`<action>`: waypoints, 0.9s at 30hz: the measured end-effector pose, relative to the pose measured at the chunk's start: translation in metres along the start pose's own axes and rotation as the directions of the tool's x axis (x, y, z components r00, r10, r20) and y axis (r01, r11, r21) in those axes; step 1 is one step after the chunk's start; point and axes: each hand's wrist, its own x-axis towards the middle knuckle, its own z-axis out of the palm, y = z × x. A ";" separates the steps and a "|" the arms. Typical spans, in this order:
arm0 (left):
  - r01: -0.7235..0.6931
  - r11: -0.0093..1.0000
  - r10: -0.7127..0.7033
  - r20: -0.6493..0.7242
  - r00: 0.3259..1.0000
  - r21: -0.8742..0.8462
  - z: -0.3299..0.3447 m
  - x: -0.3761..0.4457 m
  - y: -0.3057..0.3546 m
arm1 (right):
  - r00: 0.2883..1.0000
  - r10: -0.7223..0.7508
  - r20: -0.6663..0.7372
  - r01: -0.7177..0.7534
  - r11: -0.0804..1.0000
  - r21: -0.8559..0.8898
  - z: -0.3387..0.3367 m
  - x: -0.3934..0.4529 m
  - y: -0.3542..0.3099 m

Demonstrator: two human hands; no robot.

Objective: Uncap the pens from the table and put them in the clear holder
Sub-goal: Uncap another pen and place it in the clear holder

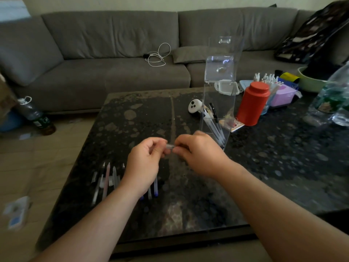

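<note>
- Pen [170, 146]: I log it pinched between both hands above the middle of the table [132, 118]; only a short pale, translucent stretch shows between the fingertips. Long axis runs left to right, roughly level.
- Left hand [145, 163]: fingers curled tight on the pen's left end (cap or barrel, I cannot tell through the blur).
- Right hand [200, 154]: closed on the pen's right end, and the nearer hand to the holder.
- Clear holder [219, 110]: tall, hard transparent plastic, lid hinged upright; it stands just beyond and right of the right hand. Several slim pens already lean inside. I judge the coming move a straight pull apart along the axis, then a short carry rightward and up over the rim.
- Remaining pens [107, 178]: thin pale sticks in a loose row on the table under and left of the left wrist, with what look like loose caps.
- Table: dark, mottled, glossy stone (hard, slippery).
- Red canister [253, 103]: smooth cylinder just right of the holder.
</note>
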 end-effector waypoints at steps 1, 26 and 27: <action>0.004 0.998 -0.005 -0.020 1.000 -0.058 0.001 0.000 0.002 | 0.996 -0.026 -0.085 0.023 0.999 -0.031 -0.006 0.004 -0.002; 0.110 0.994 -0.111 0.062 0.992 0.012 0.008 -0.001 -0.010 | 0.925 0.303 -0.231 -0.344 0.923 -0.169 -0.065 0.016 0.046; 0.111 0.994 -0.112 0.065 0.992 0.018 0.007 -0.002 -0.009 | 0.918 0.306 -0.252 -0.358 0.913 -0.197 -0.064 0.017 0.046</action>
